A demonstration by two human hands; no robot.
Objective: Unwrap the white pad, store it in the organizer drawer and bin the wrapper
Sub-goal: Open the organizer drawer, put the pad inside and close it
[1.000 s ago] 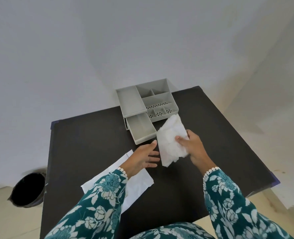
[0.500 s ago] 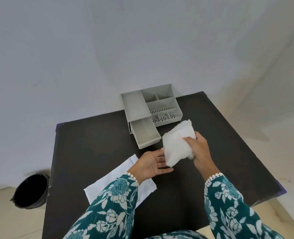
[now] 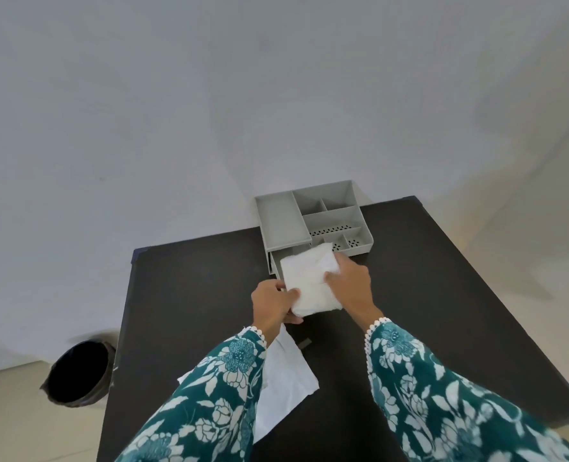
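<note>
The white pad (image 3: 309,281), folded into a thick rectangle, lies over the pulled-out drawer of the grey organizer (image 3: 313,218) and hides most of the drawer. My right hand (image 3: 351,288) presses on the pad's right side with its fingers on top. My left hand (image 3: 273,303) grips the pad's near left corner. The flat white wrapper (image 3: 286,385) lies on the black table (image 3: 443,295) under my left forearm, partly hidden by the sleeve.
A dark round bin (image 3: 78,371) stands on the floor to the left of the table. A small dark scrap (image 3: 304,344) lies on the table beside the wrapper. The white wall runs right behind the organizer.
Both hands carried the pad forward and left from the table's middle onto the open drawer. My left hand, open before, now holds the pad's corner.
</note>
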